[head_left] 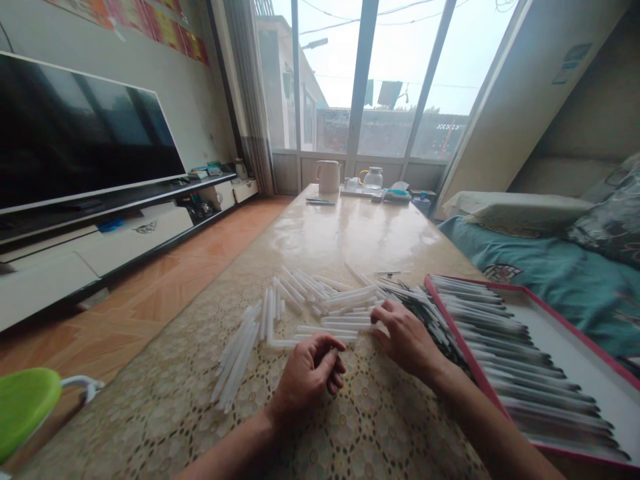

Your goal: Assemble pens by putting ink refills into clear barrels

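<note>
My left hand (311, 375) is closed over the patterned tabletop, its fingers curled in against the thumb. What it holds, if anything, is hidden. My right hand (406, 337) reaches down beside the loose white plastic tubes (345, 322), thumb and forefinger apart, with nothing visible between them. More white tubes lie in a bundle (239, 360) to the left. Thin black rods (417, 307) are heaped behind my right hand, partly covered by it. At the right, a shallow box (580, 343) with a pink rim holds rows of dark-filled tubes (515, 360).
A beige pitcher (329, 177), a glass jug (373, 180) and a tissue pack (399, 192) stand at the table's far end. To the left are a green stool (27, 407) and a television cabinet (145, 237). A teal-covered couch (565, 267) lines the right side.
</note>
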The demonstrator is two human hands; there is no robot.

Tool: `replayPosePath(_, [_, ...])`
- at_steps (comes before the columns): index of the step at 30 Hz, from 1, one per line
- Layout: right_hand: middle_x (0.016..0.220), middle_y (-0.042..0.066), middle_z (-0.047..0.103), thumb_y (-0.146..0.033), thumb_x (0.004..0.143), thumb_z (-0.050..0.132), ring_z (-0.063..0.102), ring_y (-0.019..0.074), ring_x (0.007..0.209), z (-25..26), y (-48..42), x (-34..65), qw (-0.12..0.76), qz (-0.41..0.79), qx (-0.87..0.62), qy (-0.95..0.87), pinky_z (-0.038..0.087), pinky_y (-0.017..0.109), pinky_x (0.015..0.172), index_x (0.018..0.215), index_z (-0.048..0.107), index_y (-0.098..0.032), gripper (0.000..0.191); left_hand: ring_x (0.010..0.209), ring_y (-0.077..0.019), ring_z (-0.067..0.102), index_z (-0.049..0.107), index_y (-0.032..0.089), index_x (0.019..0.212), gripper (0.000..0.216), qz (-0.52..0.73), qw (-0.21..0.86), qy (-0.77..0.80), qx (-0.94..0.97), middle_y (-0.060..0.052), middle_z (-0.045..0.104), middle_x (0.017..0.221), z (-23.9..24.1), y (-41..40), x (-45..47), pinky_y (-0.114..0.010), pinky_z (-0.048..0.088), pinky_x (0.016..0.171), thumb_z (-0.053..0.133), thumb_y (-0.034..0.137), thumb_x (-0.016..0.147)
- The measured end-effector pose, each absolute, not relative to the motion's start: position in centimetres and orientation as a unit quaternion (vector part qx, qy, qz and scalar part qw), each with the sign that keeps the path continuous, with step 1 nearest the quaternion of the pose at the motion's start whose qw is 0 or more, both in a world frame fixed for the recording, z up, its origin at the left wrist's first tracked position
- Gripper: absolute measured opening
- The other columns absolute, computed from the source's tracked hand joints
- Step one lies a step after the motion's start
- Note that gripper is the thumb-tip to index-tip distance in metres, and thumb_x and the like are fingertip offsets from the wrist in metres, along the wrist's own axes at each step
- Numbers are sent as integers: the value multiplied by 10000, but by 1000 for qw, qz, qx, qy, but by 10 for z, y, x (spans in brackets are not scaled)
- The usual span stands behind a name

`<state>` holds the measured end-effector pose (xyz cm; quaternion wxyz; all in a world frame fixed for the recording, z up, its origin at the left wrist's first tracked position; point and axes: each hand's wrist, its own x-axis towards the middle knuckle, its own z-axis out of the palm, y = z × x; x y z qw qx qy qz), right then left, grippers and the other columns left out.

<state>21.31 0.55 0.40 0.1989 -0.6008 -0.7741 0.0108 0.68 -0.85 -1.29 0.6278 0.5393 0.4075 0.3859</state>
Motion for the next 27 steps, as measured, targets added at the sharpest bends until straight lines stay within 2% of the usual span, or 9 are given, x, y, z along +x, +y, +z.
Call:
replayPosePath(3, [882, 55, 589, -71, 759, 525, 558, 192, 866, 5, 5, 216, 181, -5, -596, -782, 414, 286, 750, 802, 584, -197, 145, 467, -99, 564, 610, 144, 831, 172, 381, 625, 405, 547, 2, 597, 612, -13, -10, 7, -213, 454, 450, 581, 311, 799])
replayPosePath(6, [818, 49, 592, -81, 788, 484, 557, 186, 801, 8, 3, 220, 209, -4, -599, -773, 415, 280, 699, 789, 545, -193, 127, 545, -127, 614, 635, 128, 837, 198, 389, 623, 396, 550, -30, 631, 668, -12, -9, 7, -241, 495, 516, 617, 319, 785])
replayPosePath(10, [749, 12, 590, -128, 832, 451, 547, 146, 668, 21, -12, 212, 278, 72, -579, -763, 405, 246, 608, 824, 507, -194, 87, 644, -172, 665, 610, 129, 1021, 346, 407, 688, 350, 488, -62, 681, 753, -9, -5, 5, -283, 530, 593, 692, 315, 741])
replayPosePath(13, [769, 13, 597, -125, 835, 453, 552, 141, 688, 29, -26, 196, 287, 105, -557, -772, 412, 245, 626, 824, 512, -196, 93, 699, -172, 673, 579, 140, 1110, 415, 417, 746, 309, 417, -75, 699, 810, -9, -2, 4, -266, 529, 612, 707, 281, 742])
replayPosePath(17, [812, 19, 613, -181, 862, 467, 567, 141, 725, 31, -30, 191, 273, 141, -541, -783, 425, 241, 647, 839, 541, -200, 79, 620, -129, 650, 655, 89, 970, 294, 428, 777, 300, 352, -74, 698, 731, -10, 0, 3, -224, 516, 588, 705, 277, 750])
replayPosePath(20, [813, 37, 623, -217, 886, 439, 589, 158, 731, 30, -23, 215, 222, 80, -621, -747, 424, 252, 644, 837, 566, -193, 138, 585, -115, 635, 682, 83, 906, 282, 442, 775, 318, 320, -65, 695, 703, -9, 1, 2, -207, 508, 564, 736, 284, 715])
replayPosePath(23, [857, 95, 643, -202, 857, 450, 619, 240, 815, 26, -19, 242, 88, -46, -742, -663, 409, 296, 620, 817, 590, -177, 147, 564, -107, 620, 695, 84, 876, 300, 453, 774, 324, 300, -53, 690, 687, -7, 1, 1, -194, 497, 525, 763, 300, 679])
replayPosePath(25, [877, 115, 657, -227, 842, 467, 633, 274, 831, 21, -19, 252, 11, -64, -773, -631, 400, 306, 594, 816, 603, -174, 148, 572, -107, 621, 695, 83, 859, 292, 459, 774, 320, 296, -50, 685, 668, -6, 1, 1, -189, 497, 524, 761, 306, 681])
replayPosePath(27, [888, 121, 667, -248, 844, 459, 647, 277, 815, 15, -21, 255, -21, -54, -783, -620, 395, 307, 577, 824, 607, -174, 167, 612, -123, 640, 687, 82, 842, 269, 463, 772, 320, 294, -58, 685, 654, -6, 1, 2, -192, 508, 546, 743, 306, 704])
